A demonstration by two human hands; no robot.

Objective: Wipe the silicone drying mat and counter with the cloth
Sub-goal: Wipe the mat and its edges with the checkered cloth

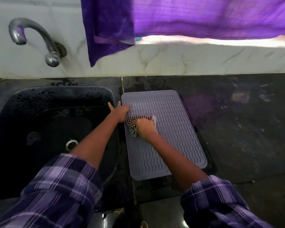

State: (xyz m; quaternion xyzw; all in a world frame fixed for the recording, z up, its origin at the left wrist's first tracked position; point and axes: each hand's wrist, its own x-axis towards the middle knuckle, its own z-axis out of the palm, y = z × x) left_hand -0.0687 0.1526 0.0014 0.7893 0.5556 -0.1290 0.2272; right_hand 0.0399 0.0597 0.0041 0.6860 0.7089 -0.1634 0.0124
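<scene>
Silicone drying mat (168,125) lies flat on the counter (237,129) — floppy, likely to slide. Right hand (145,127) clenches the cloth (133,127) mid-mat; left hand (120,112), fingers spread, pins its sink-side edge.

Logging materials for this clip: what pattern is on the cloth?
A small black-and-white check on the cloth, bunched under the right hand; head view.

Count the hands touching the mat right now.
2: the left hand presses the mat's left edge beside the sink; the right hand grips the cloth mid-mat.
</scene>
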